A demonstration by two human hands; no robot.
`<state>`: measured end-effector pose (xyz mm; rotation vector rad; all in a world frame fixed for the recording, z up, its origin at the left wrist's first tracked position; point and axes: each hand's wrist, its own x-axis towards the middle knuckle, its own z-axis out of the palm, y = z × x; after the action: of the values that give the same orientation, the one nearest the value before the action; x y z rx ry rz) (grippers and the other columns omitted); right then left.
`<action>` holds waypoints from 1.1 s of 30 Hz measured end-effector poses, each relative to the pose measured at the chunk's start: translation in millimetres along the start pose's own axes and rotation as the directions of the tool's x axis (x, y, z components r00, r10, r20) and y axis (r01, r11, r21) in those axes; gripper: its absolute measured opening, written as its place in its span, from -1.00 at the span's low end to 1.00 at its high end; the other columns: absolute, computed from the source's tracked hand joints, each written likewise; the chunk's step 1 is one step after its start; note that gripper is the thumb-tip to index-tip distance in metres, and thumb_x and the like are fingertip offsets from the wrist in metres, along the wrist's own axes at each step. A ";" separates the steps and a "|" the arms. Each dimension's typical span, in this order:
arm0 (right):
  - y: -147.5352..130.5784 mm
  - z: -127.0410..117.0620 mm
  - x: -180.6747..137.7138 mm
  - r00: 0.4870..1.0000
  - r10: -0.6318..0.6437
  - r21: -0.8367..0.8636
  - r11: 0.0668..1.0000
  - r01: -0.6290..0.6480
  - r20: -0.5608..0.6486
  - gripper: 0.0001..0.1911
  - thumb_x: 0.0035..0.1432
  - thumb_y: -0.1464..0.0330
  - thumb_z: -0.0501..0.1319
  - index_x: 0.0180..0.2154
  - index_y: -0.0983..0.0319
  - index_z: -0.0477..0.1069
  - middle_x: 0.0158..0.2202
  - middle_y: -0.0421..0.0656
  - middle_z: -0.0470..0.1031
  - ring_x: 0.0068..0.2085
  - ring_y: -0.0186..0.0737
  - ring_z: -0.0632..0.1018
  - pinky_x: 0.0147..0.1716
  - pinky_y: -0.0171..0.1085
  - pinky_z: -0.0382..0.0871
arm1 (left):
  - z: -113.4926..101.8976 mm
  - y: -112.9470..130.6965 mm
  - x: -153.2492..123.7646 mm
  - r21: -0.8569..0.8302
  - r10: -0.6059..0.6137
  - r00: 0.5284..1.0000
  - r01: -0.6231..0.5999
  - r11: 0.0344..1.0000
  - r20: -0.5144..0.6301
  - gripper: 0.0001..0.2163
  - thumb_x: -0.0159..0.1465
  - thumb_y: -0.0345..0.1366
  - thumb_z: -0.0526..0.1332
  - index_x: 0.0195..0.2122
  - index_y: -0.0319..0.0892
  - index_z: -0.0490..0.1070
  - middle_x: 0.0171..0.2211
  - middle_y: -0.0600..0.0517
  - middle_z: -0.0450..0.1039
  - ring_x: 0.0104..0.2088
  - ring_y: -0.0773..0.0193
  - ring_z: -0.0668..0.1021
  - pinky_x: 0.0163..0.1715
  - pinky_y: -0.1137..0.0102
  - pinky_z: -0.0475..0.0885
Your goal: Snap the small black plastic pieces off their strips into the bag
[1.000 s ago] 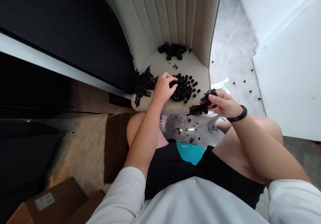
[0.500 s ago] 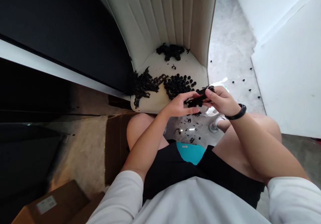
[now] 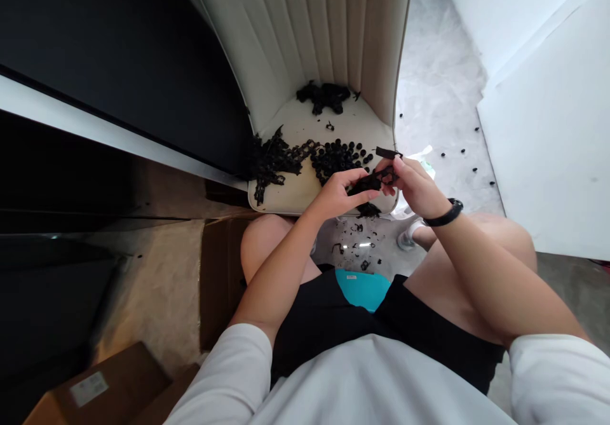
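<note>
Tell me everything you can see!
Padded chair: one, cream, ahead
Small round pieces: many, black, on chair
Ragged thin scraps: two heaps, black, chair's left, back
Torn material: count unclear, black, chair's front edge
Crumpled sheet: one, white, chair's right
Floor: one, grey, below
Scattered bits: several, black, on floor
Cardboard boxes: several, brown, lower left
Dark surfaces: several, black, left
Smooth panel: one, white, right
Flat surface: one, turquoise, lower centre
Shoe: one clear, white, centre right
Wristband: one, black, centre right
Shirt: one, white, bottom
Shorts: one, black, lower centre
Left hand, right hand: one each, bare, gripping material
</note>
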<state>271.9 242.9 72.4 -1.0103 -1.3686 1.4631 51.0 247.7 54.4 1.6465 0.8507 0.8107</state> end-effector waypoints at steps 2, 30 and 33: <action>-1.1 4.3 -0.7 0.999 -0.011 -0.030 0.999 0.012 0.038 -0.29 0.27 -0.34 0.30 -0.40 0.18 0.48 -0.52 -0.19 0.47 -0.49 -0.27 0.44 -0.47 -0.23 0.31 | 1.2 0.7 -0.5 0.018 0.010 1.000 -0.010 1.000 0.001 -0.62 0.37 0.09 0.44 -0.15 -0.17 0.63 -0.29 0.03 0.56 -0.29 0.28 0.51 -0.23 0.36 0.42; -3.8 19.1 -2.6 0.998 -0.059 -0.103 0.993 0.061 0.023 -0.38 0.38 -0.26 0.26 -0.36 0.13 0.29 -0.49 -0.24 0.29 -0.44 -0.28 0.29 -0.45 -0.22 0.19 | -3.6 0.5 0.5 -0.142 0.007 0.997 0.004 0.990 0.081 -0.56 0.39 0.20 0.37 -0.15 -0.12 0.46 -0.25 0.02 0.51 -0.23 0.27 0.57 -0.15 0.34 0.49; -3.0 18.6 -1.4 0.998 -0.047 -0.066 0.997 0.049 0.035 -0.36 0.34 -0.27 0.30 -0.38 0.12 0.26 -0.52 -0.30 0.16 -0.47 -0.31 0.22 -0.48 -0.23 0.12 | -3.2 -0.1 -1.9 0.009 0.080 0.995 -0.080 0.997 -0.062 -0.61 0.42 0.12 0.35 0.01 -0.07 0.43 -0.03 -0.06 0.53 -0.01 0.16 0.60 0.07 0.23 0.50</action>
<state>254.7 236.2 76.7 -0.9920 -1.4645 1.4129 47.2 247.7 54.7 1.6776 0.8359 0.9197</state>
